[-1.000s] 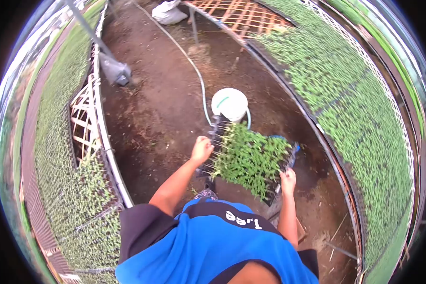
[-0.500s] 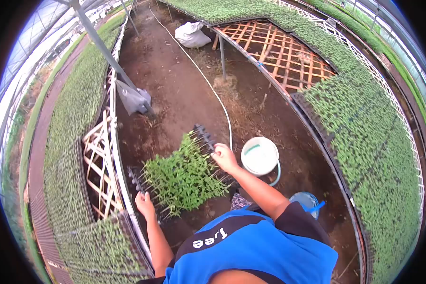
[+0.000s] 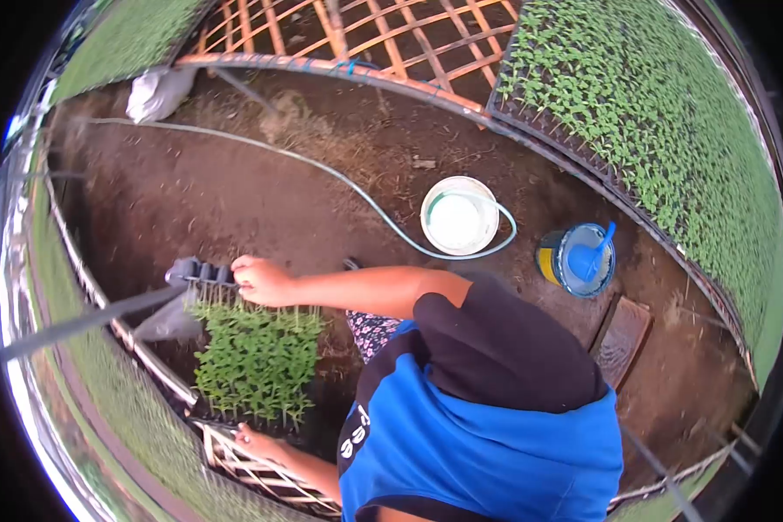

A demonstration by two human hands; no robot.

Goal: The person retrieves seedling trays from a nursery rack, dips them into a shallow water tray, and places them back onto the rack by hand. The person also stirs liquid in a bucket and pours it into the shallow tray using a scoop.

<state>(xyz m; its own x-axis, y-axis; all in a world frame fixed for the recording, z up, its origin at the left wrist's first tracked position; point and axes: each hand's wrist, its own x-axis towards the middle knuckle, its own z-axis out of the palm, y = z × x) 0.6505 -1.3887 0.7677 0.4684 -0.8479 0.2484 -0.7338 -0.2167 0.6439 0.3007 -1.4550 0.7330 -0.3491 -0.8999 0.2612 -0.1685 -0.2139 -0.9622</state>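
A black seedling tray [image 3: 207, 271] full of leafy green seedlings [image 3: 257, 361] is held between my two hands, tilted so the plants lean toward my body. My right hand [image 3: 263, 281] grips the tray's far edge, fingers closed around the dark plastic cells. At the opposite edge, my left hand [image 3: 259, 445] is closed on the rim, close to a white lattice bench [image 3: 265, 474]; its fingers are partly hidden. The tray's underside does not show.
A white bucket [image 3: 459, 216] with a pale hose [image 3: 348, 181] stands on the soil, and a blue bucket [image 3: 583, 261] with a blue scoop is near it. Benches of seedlings [image 3: 635, 113] and an orange lattice [image 3: 391, 35] line the aisle. A grey post [image 3: 87, 326] rises beside the tray.
My view and body have turned to the right. The tray has stayed in both hands and now sits beside the left bench and post. A brown board has come into view.
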